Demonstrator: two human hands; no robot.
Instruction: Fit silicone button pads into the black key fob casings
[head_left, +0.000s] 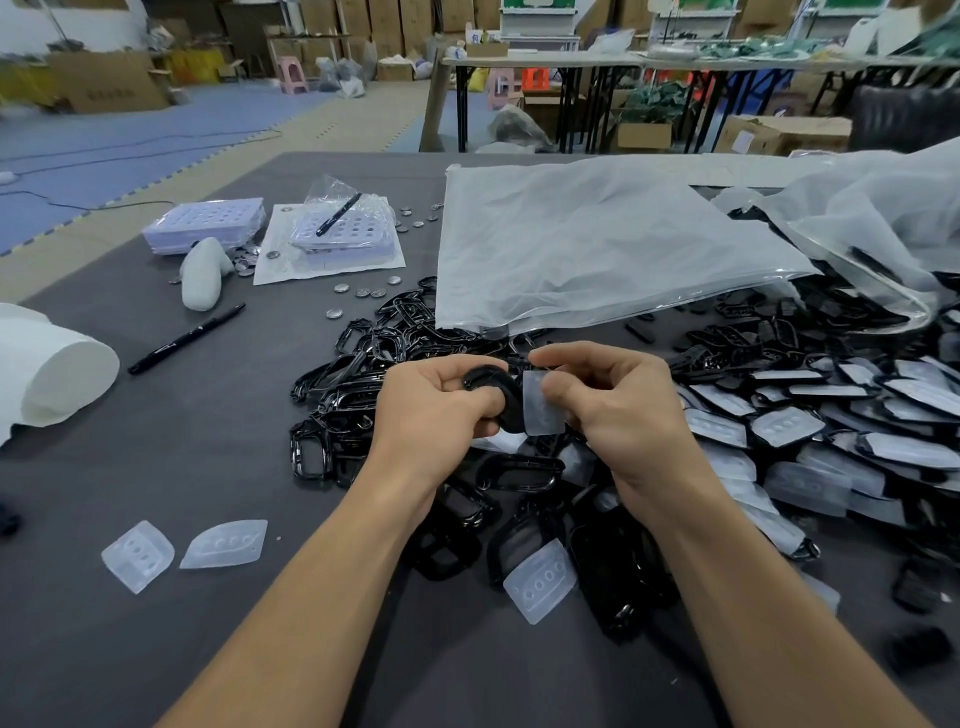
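My left hand (436, 410) grips a black key fob casing (500, 397) above the middle of the grey table. My right hand (613, 410) pinches a translucent silicone button pad (540, 410) and holds it against the casing's right side. Under and behind both hands lies a heap of black casings and frames (353, 379). To the right spreads a pile of casings with pads in them (810, 421). Loose pads lie on the table: two at the front left (137, 555) (224, 543) and one near my right forearm (540, 579).
A large clear plastic bag (597, 244) lies behind the hands. A black pen (187, 339), a white roll (52, 374), coin cells (363, 292) and stacked blister trays (205, 224) sit at the left. The table's left edge runs diagonally beside a blue floor.
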